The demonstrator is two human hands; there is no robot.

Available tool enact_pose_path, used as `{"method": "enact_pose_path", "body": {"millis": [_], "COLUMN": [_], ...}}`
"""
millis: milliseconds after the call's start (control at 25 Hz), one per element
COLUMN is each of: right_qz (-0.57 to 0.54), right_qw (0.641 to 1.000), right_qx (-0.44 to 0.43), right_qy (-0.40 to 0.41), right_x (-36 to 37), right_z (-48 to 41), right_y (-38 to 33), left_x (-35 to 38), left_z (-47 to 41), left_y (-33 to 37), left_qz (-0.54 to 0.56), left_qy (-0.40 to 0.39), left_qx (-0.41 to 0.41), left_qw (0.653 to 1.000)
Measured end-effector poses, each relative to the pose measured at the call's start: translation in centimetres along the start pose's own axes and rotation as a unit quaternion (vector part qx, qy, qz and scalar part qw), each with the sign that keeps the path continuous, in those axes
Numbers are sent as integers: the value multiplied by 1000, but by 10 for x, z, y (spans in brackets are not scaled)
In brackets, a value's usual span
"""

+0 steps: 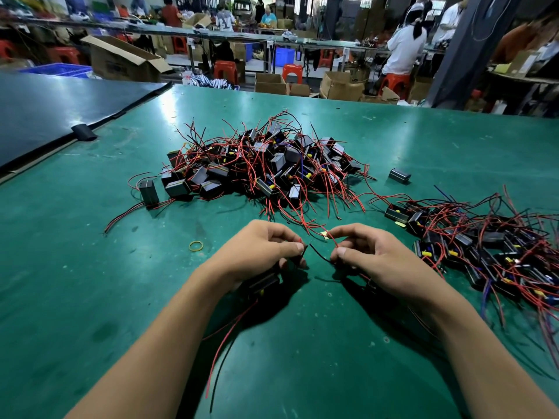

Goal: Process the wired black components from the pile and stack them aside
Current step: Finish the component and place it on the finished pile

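Note:
A large pile of black components (263, 167) with red and black wires lies at the middle of the green table (90, 282). A second heap of the same parts (490, 252) spreads along the right side. My left hand (257, 252) pinches a red and black wire end, and a black component (262, 285) sits under its palm with wires trailing toward me. My right hand (372, 255) pinches a black wire and a red wire, with another black part mostly hidden beneath it. The two hands are a small gap apart.
A yellow rubber band (196, 246) lies left of my left hand. One lone black block (399, 175) sits right of the pile and another component (149, 192) on its left. A dark board (45, 116) covers the far left. People work at benches beyond.

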State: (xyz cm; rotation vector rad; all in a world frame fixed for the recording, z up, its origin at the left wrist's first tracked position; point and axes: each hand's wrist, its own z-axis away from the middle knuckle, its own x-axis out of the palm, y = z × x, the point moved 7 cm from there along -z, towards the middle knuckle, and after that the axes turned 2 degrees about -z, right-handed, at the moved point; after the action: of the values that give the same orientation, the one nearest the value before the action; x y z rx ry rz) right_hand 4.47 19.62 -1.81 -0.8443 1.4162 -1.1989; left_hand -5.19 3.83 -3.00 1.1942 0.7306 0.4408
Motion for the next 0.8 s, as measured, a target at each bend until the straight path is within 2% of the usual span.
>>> {"method": "enact_pose_path", "body": {"millis": [120,200,480,600,800], "right_qz": [-12,-59,-114,-59,-50], "right_qw": [1000,998,992,997,998], "right_qx": [8,28,58,41,10], "right_qy": [15,6,-11,-23,-43], "right_x": [1,5,10,12,14], "right_z": [1,2,6,5,5], "right_y": [1,2,1,-2,-5], "left_x": [0,3,22,23,20], "left_z": [0,1,8,7,6], "left_y": [0,1,5,7,9], "left_qz": [85,124,124,111,125], "left_qy": [16,2,-99,-85,-55], "left_qx": [-17,-18,-27,-11,-2], "left_qw": [996,992,987,990,991]}}
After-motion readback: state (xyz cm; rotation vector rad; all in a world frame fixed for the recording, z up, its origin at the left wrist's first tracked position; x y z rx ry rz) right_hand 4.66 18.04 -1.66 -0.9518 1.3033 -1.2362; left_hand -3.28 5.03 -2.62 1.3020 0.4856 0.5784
